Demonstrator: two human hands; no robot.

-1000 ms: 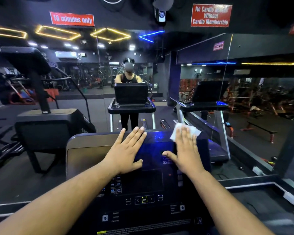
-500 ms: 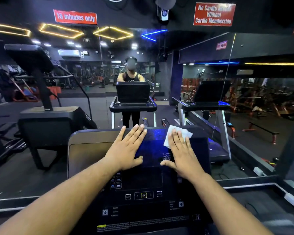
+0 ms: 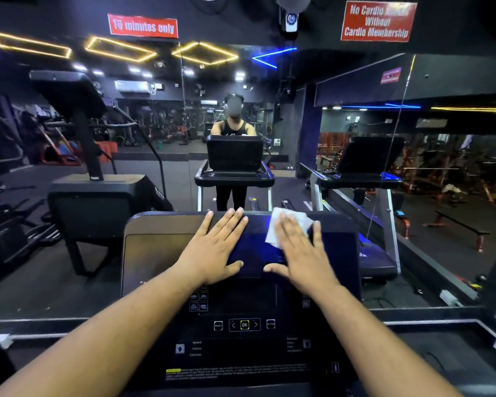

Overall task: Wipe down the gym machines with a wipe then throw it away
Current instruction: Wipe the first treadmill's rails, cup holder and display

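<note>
The right hand lies flat, fingers straight and spread, pressing a crumpled white paper wipe against the dark glossy treadmill console near its top edge, right of centre. The left hand rests flat and empty beside it, fingertips reaching the top edge, bracing the panel. To wipe well, I would keep the palm flat, sweep overlapping passes toward the bottom edge, and go lightly over the yellow OK button.
</note>
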